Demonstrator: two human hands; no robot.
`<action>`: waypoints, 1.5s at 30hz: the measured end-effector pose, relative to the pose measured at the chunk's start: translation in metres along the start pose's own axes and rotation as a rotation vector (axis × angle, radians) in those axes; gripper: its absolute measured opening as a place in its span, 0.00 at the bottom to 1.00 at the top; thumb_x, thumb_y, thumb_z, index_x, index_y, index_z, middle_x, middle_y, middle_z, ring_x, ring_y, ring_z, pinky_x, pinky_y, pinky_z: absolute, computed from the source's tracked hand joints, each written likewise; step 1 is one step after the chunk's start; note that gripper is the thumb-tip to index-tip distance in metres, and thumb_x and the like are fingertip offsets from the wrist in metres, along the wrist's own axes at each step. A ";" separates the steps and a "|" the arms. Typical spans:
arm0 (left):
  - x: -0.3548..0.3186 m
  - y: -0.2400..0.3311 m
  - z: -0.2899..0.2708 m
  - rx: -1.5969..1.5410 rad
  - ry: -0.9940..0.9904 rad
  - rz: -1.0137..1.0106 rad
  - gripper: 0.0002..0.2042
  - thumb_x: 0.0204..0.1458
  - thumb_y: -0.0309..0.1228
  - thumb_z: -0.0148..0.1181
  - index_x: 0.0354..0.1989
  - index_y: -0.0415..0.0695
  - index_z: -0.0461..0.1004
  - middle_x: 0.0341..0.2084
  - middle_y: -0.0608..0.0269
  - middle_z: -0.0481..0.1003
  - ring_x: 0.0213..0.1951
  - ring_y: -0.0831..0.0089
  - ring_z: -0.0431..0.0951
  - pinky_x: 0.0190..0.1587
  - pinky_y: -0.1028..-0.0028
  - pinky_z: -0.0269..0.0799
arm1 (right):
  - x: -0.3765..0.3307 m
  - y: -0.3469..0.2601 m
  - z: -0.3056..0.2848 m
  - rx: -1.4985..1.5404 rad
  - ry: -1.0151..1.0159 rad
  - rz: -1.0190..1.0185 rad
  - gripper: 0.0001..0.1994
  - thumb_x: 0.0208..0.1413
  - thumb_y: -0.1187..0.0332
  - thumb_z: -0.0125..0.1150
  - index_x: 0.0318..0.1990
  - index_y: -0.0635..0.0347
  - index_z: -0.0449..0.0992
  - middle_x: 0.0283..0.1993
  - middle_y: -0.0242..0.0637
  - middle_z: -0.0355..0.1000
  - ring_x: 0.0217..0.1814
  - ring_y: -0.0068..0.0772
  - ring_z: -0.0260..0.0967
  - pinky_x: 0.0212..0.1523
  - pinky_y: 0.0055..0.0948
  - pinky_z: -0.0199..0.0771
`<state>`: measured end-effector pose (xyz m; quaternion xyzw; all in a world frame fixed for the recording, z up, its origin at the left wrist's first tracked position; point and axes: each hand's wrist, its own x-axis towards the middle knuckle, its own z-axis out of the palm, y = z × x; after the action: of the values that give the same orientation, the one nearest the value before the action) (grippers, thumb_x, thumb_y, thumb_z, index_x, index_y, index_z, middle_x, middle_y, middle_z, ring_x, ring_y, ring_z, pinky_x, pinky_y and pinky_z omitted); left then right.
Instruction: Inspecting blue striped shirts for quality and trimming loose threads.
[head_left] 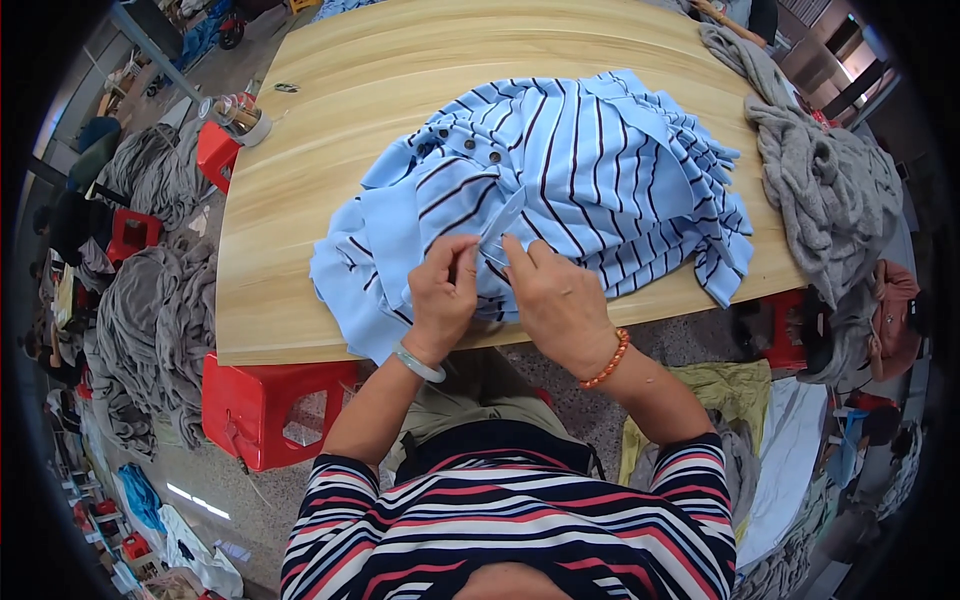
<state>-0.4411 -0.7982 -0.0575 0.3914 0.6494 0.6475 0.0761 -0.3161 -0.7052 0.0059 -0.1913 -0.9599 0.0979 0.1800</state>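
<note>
A light blue knit garment [590, 170] with dark and white stripes lies bunched on the wooden table. Several dark buttons show on its upper left part. Near the table's front edge, my left hand [443, 290] is closed in a pinch on the fabric. Just right of it, my right hand [562, 300] has thumb and forefinger pinched on the same part of the garment. A narrow pale blue fold [503, 214] stands up between the fingertips. Whether a small tool or thread is also in the fingers cannot be made out.
Grey knitted fabric [825, 190] hangs over the table's [300, 230] right edge. A container of tools [240, 122] stands at the left edge, with a small dark item [287, 88] farther back. Red stools [265, 410] and grey fabric heaps [155, 330] are at the left.
</note>
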 end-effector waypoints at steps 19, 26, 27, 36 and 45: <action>0.013 -0.022 -0.032 0.073 -0.009 -0.149 0.05 0.57 0.24 0.56 0.39 0.37 0.73 0.22 0.71 0.71 0.23 0.84 0.67 0.24 0.80 0.62 | -0.022 0.028 -0.015 0.484 -0.004 0.065 0.11 0.55 0.74 0.58 0.46 0.63 0.75 0.26 0.42 0.69 0.23 0.35 0.66 0.26 0.30 0.64; 0.005 0.001 -0.073 -0.199 -0.447 -0.417 0.10 0.57 0.26 0.58 0.45 0.36 0.74 0.32 0.74 0.75 0.32 0.91 0.68 0.33 0.88 0.61 | -0.052 0.021 -0.008 0.513 -0.027 0.124 0.14 0.54 0.75 0.60 0.48 0.63 0.75 0.25 0.42 0.68 0.22 0.35 0.65 0.25 0.29 0.64; 0.003 -0.001 -0.076 -0.196 -0.415 -0.429 0.09 0.57 0.26 0.57 0.43 0.36 0.74 0.29 0.75 0.74 0.30 0.91 0.67 0.31 0.87 0.61 | -0.050 0.012 -0.006 0.480 -0.003 0.092 0.14 0.54 0.75 0.60 0.48 0.63 0.75 0.25 0.42 0.68 0.23 0.37 0.65 0.25 0.30 0.64; -0.005 -0.021 -0.077 -0.356 -0.282 -0.478 0.07 0.58 0.26 0.57 0.40 0.37 0.75 0.26 0.76 0.73 0.27 0.92 0.65 0.29 0.87 0.59 | -0.019 -0.032 0.016 0.213 -0.063 0.002 0.14 0.57 0.68 0.57 0.50 0.57 0.73 0.31 0.41 0.69 0.26 0.47 0.70 0.25 0.38 0.70; -0.032 -0.002 -0.048 0.242 -0.034 0.147 0.06 0.55 0.19 0.55 0.40 0.40 0.73 0.14 0.61 0.66 0.14 0.78 0.66 0.19 0.78 0.61 | -0.012 -0.054 0.043 -0.050 0.021 -0.048 0.17 0.57 0.67 0.56 0.53 0.57 0.68 0.31 0.41 0.68 0.27 0.47 0.72 0.28 0.39 0.73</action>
<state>-0.4489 -0.8552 -0.0649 0.4550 0.6910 0.5616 -0.0085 -0.3402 -0.7646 -0.0235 -0.1734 -0.9645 0.0675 0.1876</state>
